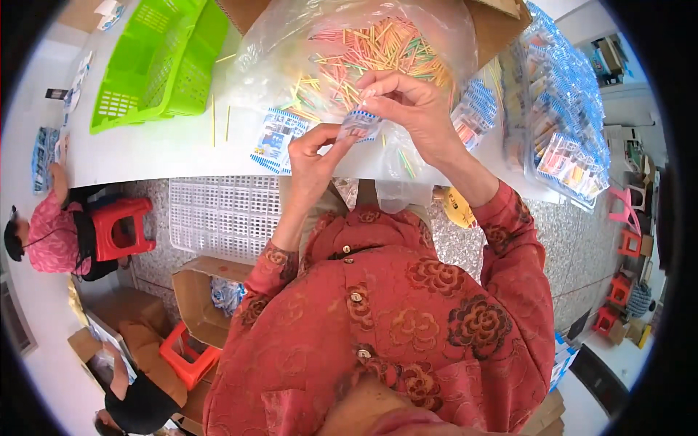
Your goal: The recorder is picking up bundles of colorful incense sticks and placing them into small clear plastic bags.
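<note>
A small clear packet (358, 126) with blue and white print is held up over the table's near edge. My left hand (317, 156) pinches its lower left side between thumb and fingers. From the upper right, my right hand (416, 110) closes thumb and fingertips at the packet's top edge; whether it also grips sticks there I cannot make out. Just beyond lies a heap of thin coloured sticks (385, 54), pink, yellow, orange and green, in a large clear plastic bag (269, 62). Flat blue-and-white packets (278, 138) lie left of my left hand.
A green basket (156, 65) stands at left on the white table (189, 156). At right, a clear bin (518, 116) holds many filled packets (563, 109). A cardboard box (498, 29) sits behind the bag. Below the table is a white crate (218, 218). Other people work at left.
</note>
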Tool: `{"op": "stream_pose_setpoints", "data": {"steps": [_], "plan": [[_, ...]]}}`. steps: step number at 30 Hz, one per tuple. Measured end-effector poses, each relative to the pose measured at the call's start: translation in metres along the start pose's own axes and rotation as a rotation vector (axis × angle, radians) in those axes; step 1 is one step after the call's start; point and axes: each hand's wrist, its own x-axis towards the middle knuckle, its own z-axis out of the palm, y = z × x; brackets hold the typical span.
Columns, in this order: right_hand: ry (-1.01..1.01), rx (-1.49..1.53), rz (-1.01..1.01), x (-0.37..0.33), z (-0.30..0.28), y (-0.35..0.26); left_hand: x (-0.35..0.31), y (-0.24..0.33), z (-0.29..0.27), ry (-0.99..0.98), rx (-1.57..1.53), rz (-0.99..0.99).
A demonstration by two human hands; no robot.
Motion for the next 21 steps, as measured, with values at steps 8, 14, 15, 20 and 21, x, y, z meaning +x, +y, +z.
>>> {"op": "stream_pose_setpoints", "data": {"steps": [8, 14, 15, 20, 21], "plan": [[-0.063, -0.184, 0.008, 0.0, 0.004, -0.003, -0.003, -0.003, 0.0, -0.001, -0.084, -0.039], [-0.215, -0.719, -0.341, -0.001, -0.006, 0.0, -0.003, -0.003, 0.003, -0.01, -0.171, -0.061], [-0.214, -0.719, -0.342, -0.001, -0.005, -0.001, -0.004, -0.004, 0.003, -0.014, -0.183, -0.068], [-0.099, -0.348, -0.098, -0.011, -0.005, -0.007, -0.006, 0.003, 0.011, -0.021, -0.21, -0.104], [-0.077, -0.365, -0.097, -0.014, -0.008, -0.006, -0.006, 0.006, 0.012, -0.008, -0.206, -0.086]]}}
